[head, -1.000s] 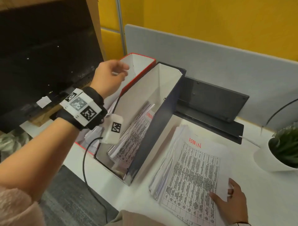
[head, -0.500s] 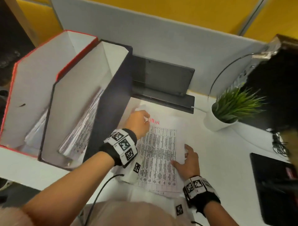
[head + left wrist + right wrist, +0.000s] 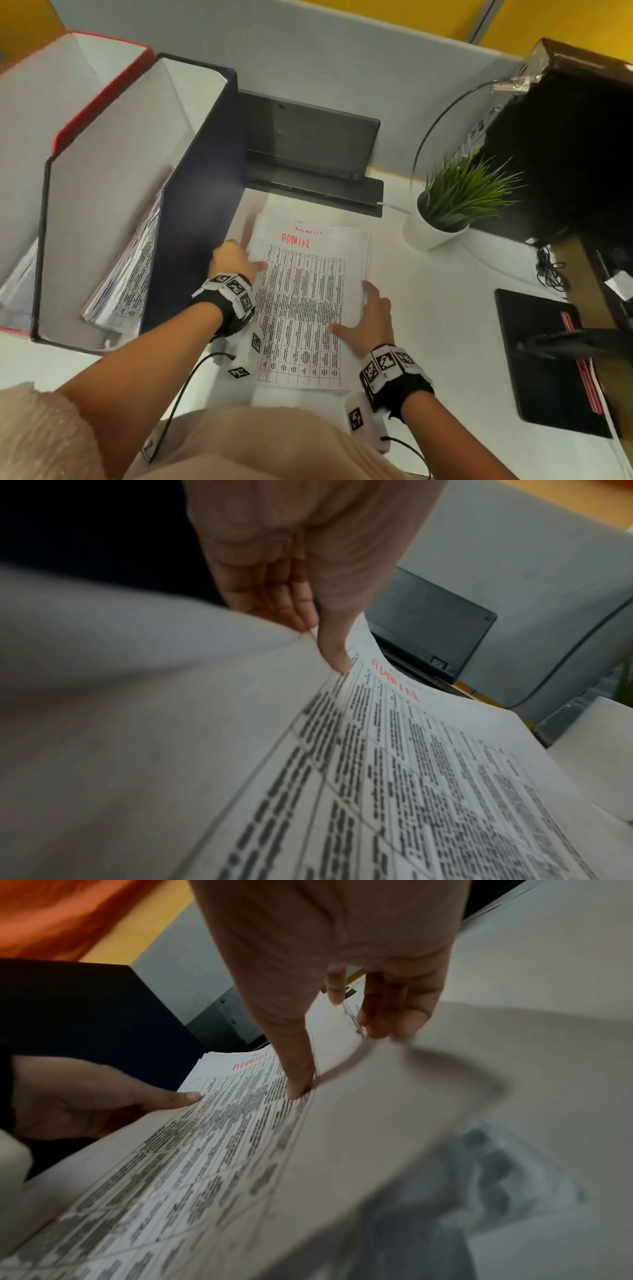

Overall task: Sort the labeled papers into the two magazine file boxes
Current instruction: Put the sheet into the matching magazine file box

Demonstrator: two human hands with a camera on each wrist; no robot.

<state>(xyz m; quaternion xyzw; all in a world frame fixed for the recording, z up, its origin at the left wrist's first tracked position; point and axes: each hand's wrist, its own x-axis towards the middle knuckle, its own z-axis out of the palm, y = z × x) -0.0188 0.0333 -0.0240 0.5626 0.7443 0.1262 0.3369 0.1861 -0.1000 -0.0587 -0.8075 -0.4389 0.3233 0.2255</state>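
A stack of printed papers (image 3: 301,308) with ADMIN in red at the top lies on the white desk (image 3: 445,325). My left hand (image 3: 251,262) pinches the left edge of the top sheet (image 3: 394,750), thumb on top and fingers beneath. At the sheet's right edge my right hand (image 3: 358,308) holds on, thumb pressed on the print (image 3: 298,1088) and fingers at the edge. To the left stand the dark blue file box (image 3: 202,171), with papers (image 3: 126,274) leaning inside, and the red file box (image 3: 102,85) beyond it, also holding papers (image 3: 17,284).
A black stand (image 3: 308,144) sits against the grey partition behind the stack. A potted plant (image 3: 455,202) stands at the right, with a dark computer case (image 3: 565,137) and a black pad (image 3: 548,359) further right. A cable (image 3: 191,383) trails from my left wrist.
My left hand left the red box and came down to the stack's left edge. My right hand slid up the right edge. The view swung right and down.
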